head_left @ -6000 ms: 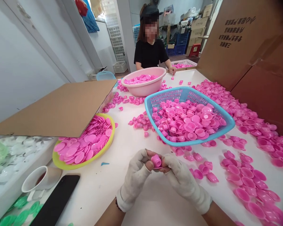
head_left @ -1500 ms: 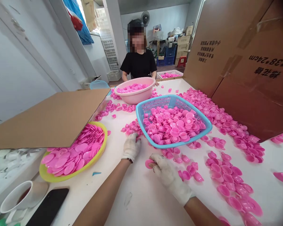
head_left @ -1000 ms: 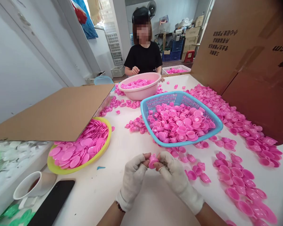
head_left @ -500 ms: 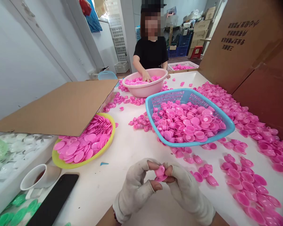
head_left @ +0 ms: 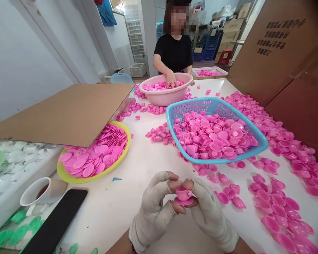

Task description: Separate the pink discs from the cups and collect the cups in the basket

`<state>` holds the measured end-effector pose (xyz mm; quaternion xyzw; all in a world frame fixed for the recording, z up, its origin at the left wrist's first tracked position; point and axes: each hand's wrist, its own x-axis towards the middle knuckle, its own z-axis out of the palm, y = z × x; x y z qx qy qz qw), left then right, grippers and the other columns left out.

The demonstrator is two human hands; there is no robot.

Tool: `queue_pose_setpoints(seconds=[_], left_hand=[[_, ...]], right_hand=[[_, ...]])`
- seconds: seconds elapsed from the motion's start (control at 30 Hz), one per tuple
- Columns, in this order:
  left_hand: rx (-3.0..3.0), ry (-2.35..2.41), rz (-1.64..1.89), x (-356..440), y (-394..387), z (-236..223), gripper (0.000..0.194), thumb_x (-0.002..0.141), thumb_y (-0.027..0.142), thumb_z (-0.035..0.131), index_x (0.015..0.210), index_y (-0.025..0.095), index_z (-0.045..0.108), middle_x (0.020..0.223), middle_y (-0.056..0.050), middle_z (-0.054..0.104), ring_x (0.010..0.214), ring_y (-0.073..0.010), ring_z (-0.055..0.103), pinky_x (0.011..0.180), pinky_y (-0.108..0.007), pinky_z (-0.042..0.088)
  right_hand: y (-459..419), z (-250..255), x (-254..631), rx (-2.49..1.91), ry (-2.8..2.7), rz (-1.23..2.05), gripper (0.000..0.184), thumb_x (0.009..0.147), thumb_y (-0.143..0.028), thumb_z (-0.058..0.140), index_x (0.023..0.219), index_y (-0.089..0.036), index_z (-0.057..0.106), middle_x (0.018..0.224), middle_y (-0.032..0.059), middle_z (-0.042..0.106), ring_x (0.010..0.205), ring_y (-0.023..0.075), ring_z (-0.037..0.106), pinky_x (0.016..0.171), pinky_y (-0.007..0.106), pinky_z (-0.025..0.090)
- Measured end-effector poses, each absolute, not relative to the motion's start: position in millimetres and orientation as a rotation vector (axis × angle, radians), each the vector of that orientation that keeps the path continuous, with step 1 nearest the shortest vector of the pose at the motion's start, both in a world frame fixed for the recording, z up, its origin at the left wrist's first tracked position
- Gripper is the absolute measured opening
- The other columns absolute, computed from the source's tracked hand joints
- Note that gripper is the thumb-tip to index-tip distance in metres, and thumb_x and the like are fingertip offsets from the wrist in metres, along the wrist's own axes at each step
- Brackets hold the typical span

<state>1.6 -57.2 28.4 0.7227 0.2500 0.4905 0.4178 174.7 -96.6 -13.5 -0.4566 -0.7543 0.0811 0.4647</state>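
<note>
Between my two gloved hands is a small pink toy teacup (head_left: 183, 193), upright on a pink saucer (head_left: 184, 201). My left hand (head_left: 155, 208) has its fingertips at the cup's left side and its thumb against the saucer's edge. My right hand (head_left: 210, 208) pinches the cup and saucer from the right. Both gloves leave the fingertips bare. Just beyond my hands stands a blue basket (head_left: 193, 160) heaped with pink cups and saucers. Loose pink cups (head_left: 229, 191) lie to the right of my right hand. A yellow basin (head_left: 128, 141) of flat pink discs is at the left.
A person (head_left: 175, 53) opposite reaches into a pink basin (head_left: 169, 97). Cardboard (head_left: 63, 109) overhangs the yellow basin. At the left are a white mug (head_left: 57, 190), a black phone (head_left: 59, 218) and green pieces (head_left: 18, 234). A large carton (head_left: 288, 63) stands at the right.
Six seconds ago a cup was also in my hands; then they parted, the right holding a saucer. They rejoined on a cup and saucer, now turned upright. The other person's hand moved into the pink basin.
</note>
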Motion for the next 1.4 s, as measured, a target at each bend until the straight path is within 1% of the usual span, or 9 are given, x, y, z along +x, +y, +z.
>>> queue_pose_setpoints(seconds=[0.27, 0.43, 0.53, 0.67, 0.8, 0.87, 1.03, 1.2, 1.4], left_hand=[[1.873, 0.766, 1.224, 3.5, -58.2, 31.8, 0.015, 0.087, 0.022, 0.053, 0.101, 0.021, 0.060, 0.088, -0.005, 0.061, 0.079, -0.0155, 0.060, 0.070, -0.027, 0.051], [1.874, 0.892, 1.146, 1.0, -52.0, 31.1, 0.023, 0.089, 0.028, 0.051, 0.109, 0.021, 0.057, 0.095, -0.007, 0.064, 0.083, -0.0168, 0.062, 0.075, -0.028, 0.051], [1.988, 1.086, 1.125, -16.2, -23.3, 42.9, 0.034, 0.088, 0.029, 0.049, 0.121, 0.018, 0.051, 0.099, -0.009, 0.064, 0.087, -0.0181, 0.063, 0.078, -0.030, 0.051], [2.329, 1.590, 1.101, -65.4, 39.6, 60.4, 0.020, 0.085, 0.021, 0.046, 0.096, 0.015, 0.062, 0.097, -0.010, 0.064, 0.094, -0.0211, 0.060, 0.087, -0.034, 0.047], [2.391, 2.056, 0.376, -115.0, 86.9, 56.1, 0.019, 0.077, 0.022, 0.050, 0.085, 0.016, 0.065, 0.091, -0.011, 0.066, 0.089, -0.0247, 0.060, 0.081, -0.034, 0.046], [2.373, 2.079, 0.264, -128.7, 94.1, 49.9, 0.016, 0.074, 0.021, 0.050, 0.080, 0.016, 0.065, 0.086, -0.010, 0.067, 0.085, -0.0245, 0.061, 0.076, -0.033, 0.046], [2.371, 2.081, 0.268, -135.0, 87.8, 43.6, 0.020, 0.072, 0.020, 0.047, 0.083, 0.018, 0.064, 0.083, -0.007, 0.068, 0.078, -0.0221, 0.061, 0.070, -0.030, 0.044], [2.305, 2.104, 0.343, -132.8, 83.7, 45.8, 0.017, 0.071, 0.018, 0.046, 0.075, 0.020, 0.063, 0.076, -0.004, 0.068, 0.072, -0.0194, 0.061, 0.067, -0.028, 0.043], [2.274, 2.221, 0.496, -134.5, 77.7, 50.0, 0.020, 0.080, 0.025, 0.041, 0.085, 0.020, 0.060, 0.080, -0.005, 0.068, 0.074, -0.0198, 0.061, 0.067, -0.028, 0.042]], right_hand=[[-93.8, -3.6, 162.5, -1.145, -1.772, 0.165, 0.037, 0.088, -0.012, 0.040, 0.123, -0.022, 0.045, 0.095, 0.0070, 0.064, 0.078, 0.0169, 0.066, 0.062, 0.025, 0.058], [-78.9, 16.2, 160.4, -1.215, -1.730, 0.404, 0.011, 0.087, -0.026, 0.052, 0.096, -0.023, 0.056, 0.072, 0.0000, 0.062, 0.060, 0.0149, 0.062, 0.051, 0.024, 0.052], [-63.3, 41.2, 167.4, -1.276, -1.476, 0.629, 0.022, 0.088, -0.027, 0.052, 0.109, -0.022, 0.054, 0.072, -0.0009, 0.060, 0.060, 0.0139, 0.062, 0.052, 0.024, 0.053], [-51.4, 71.3, 183.9, -1.176, -1.054, 0.608, 0.063, 0.085, -0.026, 0.057, 0.140, -0.027, 0.026, 0.097, 0.0043, 0.062, 0.077, 0.0172, 0.066, 0.066, 0.032, 0.058], [-58.9, 63.2, 195.9, -1.221, -1.176, 0.512, 0.036, 0.086, -0.024, 0.054, 0.122, -0.023, 0.048, 0.084, 0.0026, 0.062, 0.070, 0.0152, 0.063, 0.061, 0.028, 0.055], [-64.5, 46.2, 198.8, -1.274, -1.393, 0.496, 0.024, 0.086, -0.018, 0.048, 0.109, -0.022, 0.055, 0.076, 0.0005, 0.061, 0.067, 0.0139, 0.061, 0.060, 0.026, 0.052], [-71.4, 7.1, 207.3, -1.653, -2.012, 0.359, 0.023, 0.076, -0.008, 0.041, 0.082, -0.021, 0.059, 0.073, 0.0014, 0.059, 0.064, 0.0151, 0.056, 0.056, 0.026, 0.042], [-74.8, -10.8, 219.6, -2.027, -2.094, 0.368, 0.018, 0.074, -0.012, 0.051, 0.085, -0.020, 0.063, 0.089, 0.0072, 0.063, 0.079, 0.0209, 0.058, 0.064, 0.029, 0.039], [-68.7, -28.3, 227.1, -1.913, -2.115, 0.562, 0.019, 0.074, -0.009, 0.045, 0.061, -0.020, 0.054, 0.067, 0.0016, 0.055, 0.064, 0.0150, 0.050, 0.061, 0.026, 0.035]])
